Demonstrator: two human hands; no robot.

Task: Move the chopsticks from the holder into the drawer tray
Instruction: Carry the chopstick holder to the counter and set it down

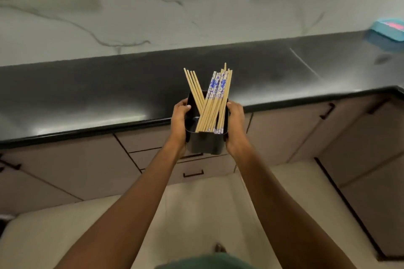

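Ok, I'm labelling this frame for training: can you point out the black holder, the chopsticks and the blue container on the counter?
black holder (205, 145): head view, front wall below the rim.
chopsticks (215, 102): head view, mid-shaft of the right-hand bundle.
blue container (382, 33): head view, its near side wall.

One view only, worn on the head. Faces forward and steeply down, along both bare forearms. Wide lens: bowed front edge on the dark surface (109, 85), curved marble wall (131, 6) above. Set close in front of the surface. Catches left hand (180, 120) and right hand (236, 124) at arm's length, near frame centre, gripping a black holder (204, 145) from either side. Takes in cabinet fronts (65, 170) and pale floor (196, 214) below, green clothing (205, 263) at bottom edge. Slightly soft throughout.
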